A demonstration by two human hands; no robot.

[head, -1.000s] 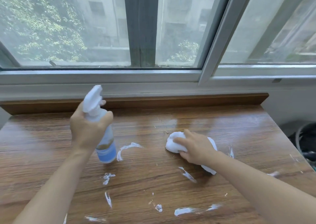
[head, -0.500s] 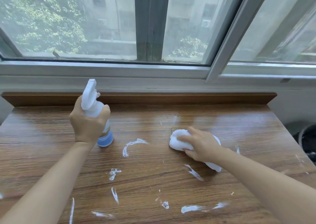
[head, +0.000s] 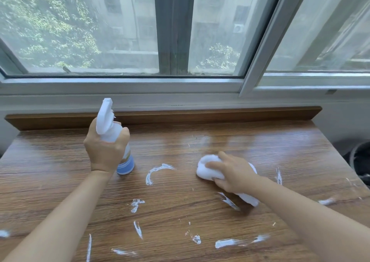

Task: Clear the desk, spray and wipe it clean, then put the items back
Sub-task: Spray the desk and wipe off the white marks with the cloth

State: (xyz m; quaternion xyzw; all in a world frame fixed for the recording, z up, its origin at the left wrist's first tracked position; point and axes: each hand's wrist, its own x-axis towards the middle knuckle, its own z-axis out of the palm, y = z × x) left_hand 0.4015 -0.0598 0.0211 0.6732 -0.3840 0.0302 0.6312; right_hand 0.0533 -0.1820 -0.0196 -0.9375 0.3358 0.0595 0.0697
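Observation:
My left hand (head: 106, 151) grips a white spray bottle (head: 112, 129) with a blue band at its base, which stands upright on the wooden desk (head: 60, 171) at the left of centre. Its nozzle points up and away. My right hand (head: 232, 171) presses a crumpled white cloth (head: 208, 167) onto the desk at the right of centre, fingers curled over it. Part of the cloth trails out under my wrist. White foam streaks (head: 156, 171) lie scattered across the desk's middle and front.
A raised wooden lip (head: 200, 115) runs along the desk's back edge, below a window frame (head: 140, 85). A dark round object (head: 360, 161) sits beyond the desk's right edge. More foam marks lie near the right edge (head: 326, 201) and front left.
The bottle, tilted above the desk a second ago, now stands upright on it a little farther back. My right hand has shifted the cloth slightly; the camera has tilted up a little.

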